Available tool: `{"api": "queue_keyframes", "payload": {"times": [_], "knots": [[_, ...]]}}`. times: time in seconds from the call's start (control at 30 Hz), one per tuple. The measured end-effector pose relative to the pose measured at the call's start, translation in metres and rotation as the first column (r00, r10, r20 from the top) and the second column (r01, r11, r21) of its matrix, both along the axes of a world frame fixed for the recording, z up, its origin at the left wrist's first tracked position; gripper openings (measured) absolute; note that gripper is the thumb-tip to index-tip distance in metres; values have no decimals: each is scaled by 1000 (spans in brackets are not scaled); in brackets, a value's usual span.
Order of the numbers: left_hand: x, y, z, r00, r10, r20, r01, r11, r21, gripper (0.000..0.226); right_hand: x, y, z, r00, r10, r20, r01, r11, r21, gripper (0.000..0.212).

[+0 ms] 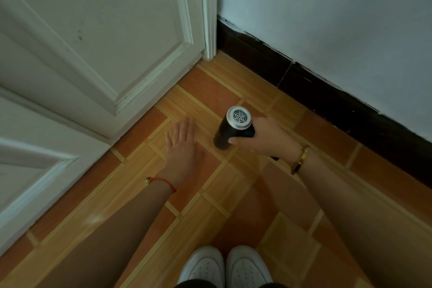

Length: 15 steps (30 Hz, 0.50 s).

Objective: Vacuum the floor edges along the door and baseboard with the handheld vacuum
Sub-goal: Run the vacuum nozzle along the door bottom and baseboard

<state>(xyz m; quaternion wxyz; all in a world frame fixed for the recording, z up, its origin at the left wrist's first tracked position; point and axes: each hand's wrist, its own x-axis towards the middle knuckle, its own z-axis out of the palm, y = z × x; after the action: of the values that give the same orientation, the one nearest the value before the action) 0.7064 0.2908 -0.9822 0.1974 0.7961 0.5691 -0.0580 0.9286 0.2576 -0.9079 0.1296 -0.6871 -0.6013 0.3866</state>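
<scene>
The handheld vacuum (pixel 230 127) is a black cylinder with a silver vented end cap facing up, standing nearly upright over the orange tiled floor (pixel 131 194). My right hand (pixel 266 139) grips its lower body from the right. Left of it, my left hand (pixel 182 145) hovers flat, palm down, fingers apart, holding nothing. The white panelled door (pixel 93 42) fills the upper left, its bottom edge meeting the floor. The dark baseboard (pixel 327 91) runs along the white wall at the right. The vacuum's nozzle end is hidden below its body.
A white door frame (pixel 209 18) stands in the corner between door and baseboard. My two white shoes (pixel 224 266) are at the bottom centre. A second white panel (pixel 35 170) juts in at the lower left.
</scene>
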Motion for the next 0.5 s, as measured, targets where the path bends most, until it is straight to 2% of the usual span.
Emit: {"api": "queue_keyframes", "payload": {"times": [0.1,0.17,0.27,0.4,0.5], "knots": [[6,-3,3,1000,3,11,-3,1000,9,84,1,-10,2,994,106,17,-104,989,-102,35],[11,-2,3,1000,7,22,-7,1000,2,85,3,-15,0,995,98,24,-95,992,-86,30],[18,-2,4,999,7,37,-7,1000,5,90,9,-17,-4,999,-20,39,20,1000,-17,32],[21,1,1,999,-41,15,41,999,31,92,17,-14,-10,965,-231,121,214,967,139,50],[22,4,-4,999,-51,19,50,998,27,95,16,-10,-18,941,-304,146,262,932,250,55]]}}
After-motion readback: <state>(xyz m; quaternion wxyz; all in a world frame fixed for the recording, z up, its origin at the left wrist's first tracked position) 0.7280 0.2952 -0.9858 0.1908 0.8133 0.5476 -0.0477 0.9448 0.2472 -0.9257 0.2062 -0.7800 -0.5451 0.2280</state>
